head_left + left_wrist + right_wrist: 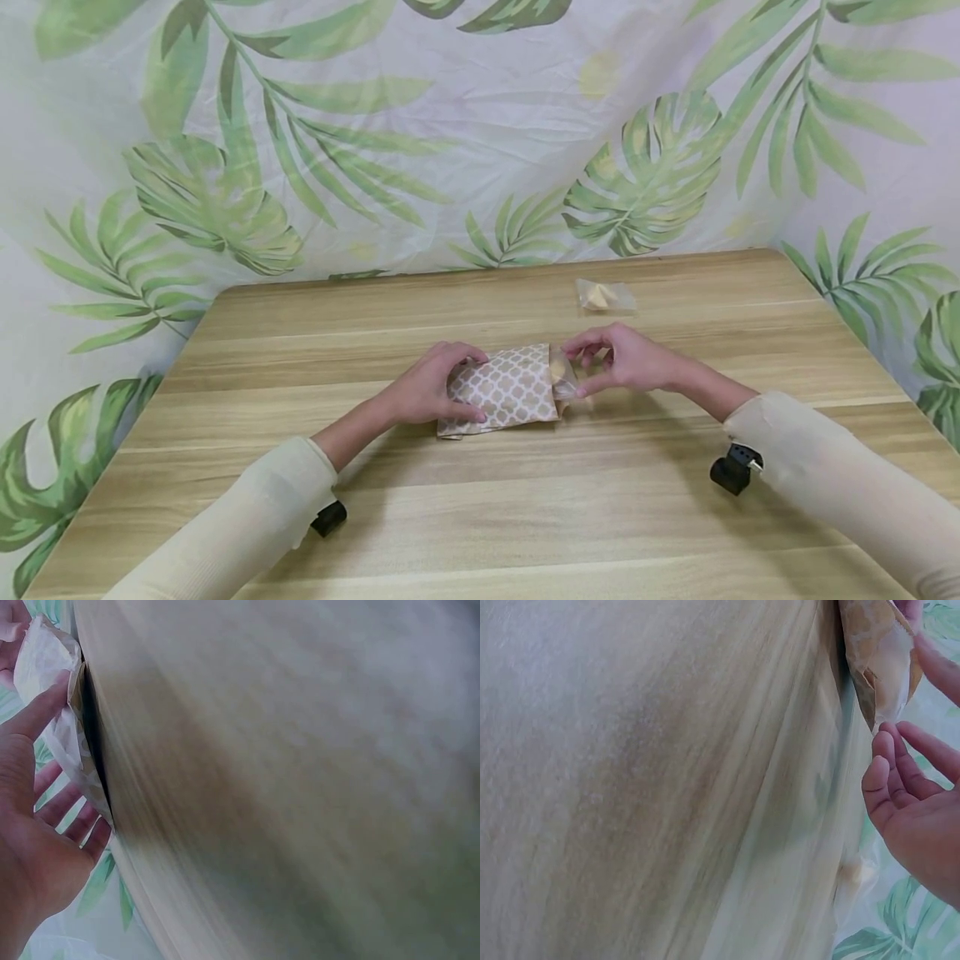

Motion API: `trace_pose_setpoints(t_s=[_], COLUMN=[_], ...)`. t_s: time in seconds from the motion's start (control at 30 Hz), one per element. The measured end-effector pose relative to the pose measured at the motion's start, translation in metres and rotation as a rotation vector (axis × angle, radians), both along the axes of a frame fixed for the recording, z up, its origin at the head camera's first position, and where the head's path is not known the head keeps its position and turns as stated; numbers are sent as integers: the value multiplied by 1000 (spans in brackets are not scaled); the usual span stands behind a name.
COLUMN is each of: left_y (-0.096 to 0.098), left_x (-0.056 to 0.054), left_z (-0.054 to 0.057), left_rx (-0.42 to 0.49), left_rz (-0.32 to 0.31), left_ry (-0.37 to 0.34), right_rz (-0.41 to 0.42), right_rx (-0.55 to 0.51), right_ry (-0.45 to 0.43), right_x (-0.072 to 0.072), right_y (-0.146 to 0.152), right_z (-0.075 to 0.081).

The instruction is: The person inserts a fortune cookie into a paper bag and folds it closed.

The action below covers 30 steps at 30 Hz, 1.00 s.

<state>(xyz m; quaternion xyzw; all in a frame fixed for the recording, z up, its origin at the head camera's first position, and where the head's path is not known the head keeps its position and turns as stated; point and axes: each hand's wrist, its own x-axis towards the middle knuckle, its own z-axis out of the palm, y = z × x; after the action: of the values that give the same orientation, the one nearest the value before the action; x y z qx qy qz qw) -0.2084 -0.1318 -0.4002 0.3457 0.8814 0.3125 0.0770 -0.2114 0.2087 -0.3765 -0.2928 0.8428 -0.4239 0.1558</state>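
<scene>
A brown paper bag [506, 387] with a white lattice print lies on the table, its mouth toward the right. My left hand [431, 383] grips its closed end, thumb on the near edge and fingers on the far edge. A clear plastic packet [562, 375] sticks partly out of the mouth, with a tan, cookie-like piece inside; the rest is hidden in the bag. My right hand [626, 358] holds the packet's outer end between thumb and fingers. In the right wrist view, fingertips [889, 727] touch the packet's tip [892, 675].
Farther back on the wooden table [450, 517] lies another clear packet [603, 297] holding a pale yellow, folded piece. A leaf-printed cloth [487, 125] hangs behind the table's far edge. Black wrist devices [735, 469] hang below both sleeves.
</scene>
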Motion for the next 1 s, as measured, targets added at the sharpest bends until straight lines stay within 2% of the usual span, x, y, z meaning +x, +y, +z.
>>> trace_pose_setpoints(t_s=[0.33, 0.73, 1.0], left_y=[0, 1, 1], left_x=[-1, -1, -1], left_z=[0, 2, 1], left_rx=[1, 15, 28], left_rz=[0, -1, -6], left_ry=[9, -9, -6], right_rz=[-47, -109, -109], right_rx=[-41, -57, -128], right_ry=[-40, 43, 4], right_x=[3, 8, 7], right_y=[-7, -22, -22], right_z=[-6, -11, -14])
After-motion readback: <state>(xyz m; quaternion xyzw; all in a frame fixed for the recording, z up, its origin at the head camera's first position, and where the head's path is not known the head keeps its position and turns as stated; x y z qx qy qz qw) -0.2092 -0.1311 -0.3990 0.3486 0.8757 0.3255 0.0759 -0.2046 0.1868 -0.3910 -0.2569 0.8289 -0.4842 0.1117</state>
